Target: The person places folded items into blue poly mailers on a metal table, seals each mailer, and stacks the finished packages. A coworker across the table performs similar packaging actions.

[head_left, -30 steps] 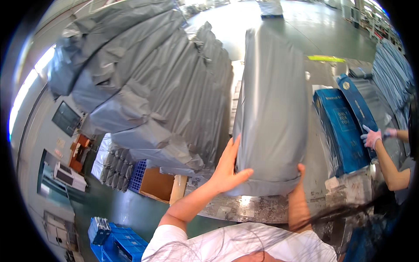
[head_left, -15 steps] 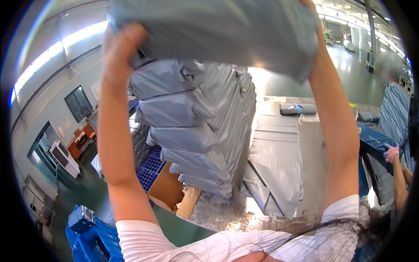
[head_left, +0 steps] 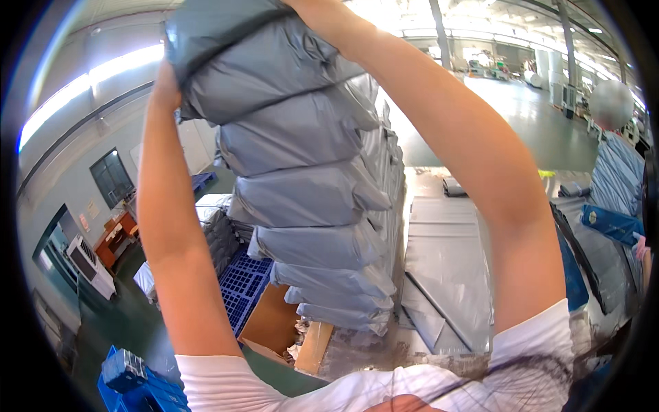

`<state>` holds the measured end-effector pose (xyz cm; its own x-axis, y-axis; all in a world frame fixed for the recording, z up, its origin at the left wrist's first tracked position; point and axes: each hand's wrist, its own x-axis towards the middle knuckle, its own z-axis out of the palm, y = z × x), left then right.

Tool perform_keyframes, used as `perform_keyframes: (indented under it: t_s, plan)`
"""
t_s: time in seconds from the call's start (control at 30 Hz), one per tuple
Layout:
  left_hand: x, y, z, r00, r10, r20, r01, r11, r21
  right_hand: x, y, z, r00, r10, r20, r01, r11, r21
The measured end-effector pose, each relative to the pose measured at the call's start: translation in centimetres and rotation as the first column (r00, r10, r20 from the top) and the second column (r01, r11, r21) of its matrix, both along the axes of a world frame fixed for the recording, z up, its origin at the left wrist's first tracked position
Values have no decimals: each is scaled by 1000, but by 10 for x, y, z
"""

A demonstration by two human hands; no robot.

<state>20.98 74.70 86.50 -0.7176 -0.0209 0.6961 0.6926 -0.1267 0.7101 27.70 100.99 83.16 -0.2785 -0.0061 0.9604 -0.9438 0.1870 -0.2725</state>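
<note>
A grey plastic-wrapped bundle (head_left: 220, 31) is at the top of a tall stack of similar grey bundles (head_left: 302, 192), tilted and resting on the upper ones. My left hand (head_left: 166, 86) grips its left end, the fingers mostly hidden behind the plastic. My right hand (head_left: 305, 5) reaches across to the bundle's upper right side; the frame's top edge cuts off its fingers. Both arms are raised high, one on each side of the stack.
Flat grey plastic sheets (head_left: 446, 268) lie on the worktable right of the stack. Below left are an open cardboard box (head_left: 271, 319), a blue pallet (head_left: 244, 285) and blue crates (head_left: 141, 384). Another person in grey-blue clothing (head_left: 618, 172) is at the far right.
The bundle has moved left and away from me onto the stack's top. My right hand has swung left with it. My view has shifted, showing more of the stack.
</note>
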Motion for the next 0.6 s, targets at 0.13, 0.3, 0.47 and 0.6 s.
perform_keyframes:
  t_s: [0.13,0.3,0.47,0.6]
  plan:
    - [-29,31,-9,996,-91,6,90,993,80,-18,8,3,969,-247,25,248,967,-64]
    - [-33,31,-40,805,350,-478,-481,858,-181,-11,5,-60,469,-753,-462,862,505,52]
    - [90,100,-239,419,41,-907,-632,730,-259,119,56,-312,909,-235,-343,382,801,462]
    - [159,233,-488,513,-731,-450,-143,444,-884,201,249,-587,348,-573,742,323,816,479]
